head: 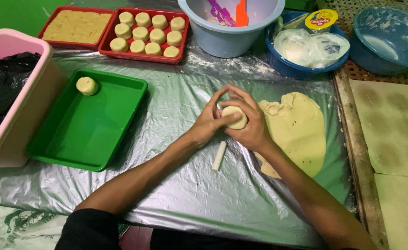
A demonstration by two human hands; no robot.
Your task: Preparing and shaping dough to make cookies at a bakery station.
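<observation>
Both hands met over the plastic-covered desk (181,194): the left hand (208,122) and the right hand (250,125) were curled together around a round lump of pale dough (235,116), fingers closed against it. Just right of them lay a flattened dough sheet (299,132); a small white stick (219,155) lay below the hands. Well to the left, a green tray (88,134) held one dough puck (87,85), and a red tray (182,48) beyond it held many.
</observation>
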